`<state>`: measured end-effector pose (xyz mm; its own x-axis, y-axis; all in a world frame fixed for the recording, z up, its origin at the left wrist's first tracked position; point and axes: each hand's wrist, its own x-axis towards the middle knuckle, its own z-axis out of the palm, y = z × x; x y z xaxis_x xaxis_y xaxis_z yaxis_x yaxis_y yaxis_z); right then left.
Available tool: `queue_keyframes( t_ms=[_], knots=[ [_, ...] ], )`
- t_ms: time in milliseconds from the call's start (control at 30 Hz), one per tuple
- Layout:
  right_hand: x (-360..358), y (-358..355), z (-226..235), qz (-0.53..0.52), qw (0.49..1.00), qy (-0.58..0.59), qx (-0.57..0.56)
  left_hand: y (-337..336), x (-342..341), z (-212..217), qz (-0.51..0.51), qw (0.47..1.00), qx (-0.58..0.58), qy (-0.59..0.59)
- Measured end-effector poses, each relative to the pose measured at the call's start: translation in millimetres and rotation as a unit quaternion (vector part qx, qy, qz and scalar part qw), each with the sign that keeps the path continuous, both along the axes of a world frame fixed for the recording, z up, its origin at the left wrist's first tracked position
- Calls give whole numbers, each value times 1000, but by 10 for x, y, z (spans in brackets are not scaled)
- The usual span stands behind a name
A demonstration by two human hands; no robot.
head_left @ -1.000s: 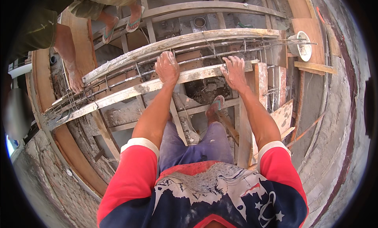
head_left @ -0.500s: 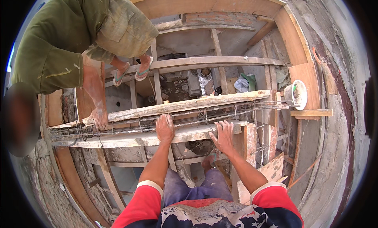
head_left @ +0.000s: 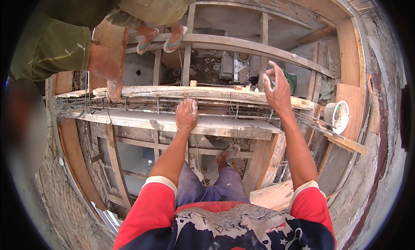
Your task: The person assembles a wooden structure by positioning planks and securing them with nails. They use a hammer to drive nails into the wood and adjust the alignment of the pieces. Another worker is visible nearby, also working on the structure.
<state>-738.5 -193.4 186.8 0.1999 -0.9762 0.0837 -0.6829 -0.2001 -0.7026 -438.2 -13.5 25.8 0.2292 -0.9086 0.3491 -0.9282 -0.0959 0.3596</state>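
Note:
My left hand lies over the near formwork board, its fingers curled down among the steel reinforcing bars; what they grip is hidden. My right hand is raised in front of the far board, fingers apart and nothing in them. Between the two boards runs the long cage of bars, with thin tie wires hanging off it. At the left end of the far board, a co-worker's hand rests on its edge.
The co-worker's sandalled feet stand on a timber beam over an open drop. A white bucket sits at right beside a plywood panel. My own foot is below on a lower support. Timber struts cross the lower left.
My right hand has left the near board and risen up and to the right, its fingers opening. My left hand stays at the bars. The view has shifted.

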Motion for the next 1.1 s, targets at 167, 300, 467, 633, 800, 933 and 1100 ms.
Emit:
queue_keyframes(
  t_ms=[167, 300, 467, 633, 800, 933, 1100],
  knots=[
    [-17, -1469, 391, -32, 995, 49, -76, -56, -6, 155, -60, 998, 17, -13],
    [89, -1967, 574, -19, 994, 51, -92, 87, 72, -42, -19, 995, 96, 5],
    [-63, -1950, 545, -14, 991, 89, -101, -61, -18, 137, -35, 996, 73, 36],
    [-99, -1714, 287, -5, 997, 45, -62, -54, -13, 130, -26, 997, 68, 17],
    [-280, -1336, 147, -35, 998, 46, -13, -54, -24, 169, -25, 996, 79, 27],
    [-509, -1267, 125, -52, 997, 59, -24, -68, 4, 122, -51, 998, 12, 29],
    [-485, -1191, 283, -100, 994, 9, 32, 60, 41, 64, -76, 992, 82, -51]
  ],
)
